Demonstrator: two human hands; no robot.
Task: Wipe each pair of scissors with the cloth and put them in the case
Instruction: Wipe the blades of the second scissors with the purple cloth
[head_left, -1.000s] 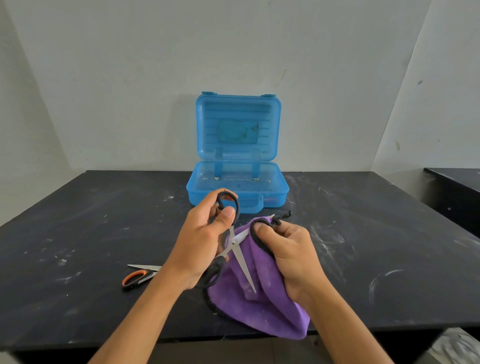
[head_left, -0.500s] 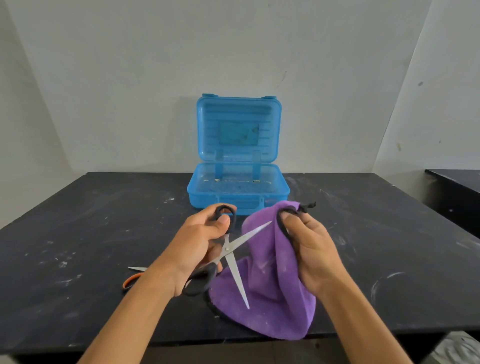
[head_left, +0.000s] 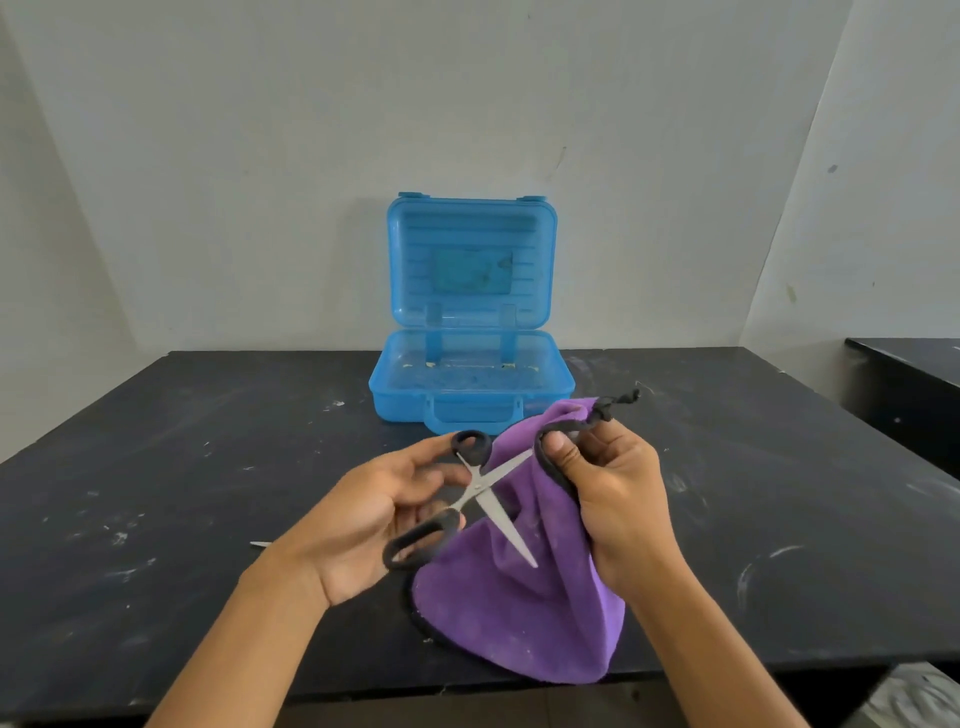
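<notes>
I have the black-handled scissors (head_left: 475, 499) in my left hand (head_left: 379, 525), just below the middle of the frame. My fingers curl around the handles, fingertips at the upper ring and the lower loop lying across my palm. The blades are spread wide: one points up and to the right into the cloth, the other points down toward the lower middle.

My right hand (head_left: 618, 499) pinches the purple cloth (head_left: 524, 613) by its dark-edged top, thumb and fingers closed on the bunched fabric, and the rest hangs down to the table (head_left: 156, 467) edge.

I judge I am in the middle of wiping this pair. Next I need to draw the cloth along each blade, keeping my fingers off the edges, then close the scissors.

The blue case (head_left: 470, 384) stands open at the centre, lid upright, tray apparently without scissors. A blade tip (head_left: 260, 544) of another pair peeks out left of my wrist.
</notes>
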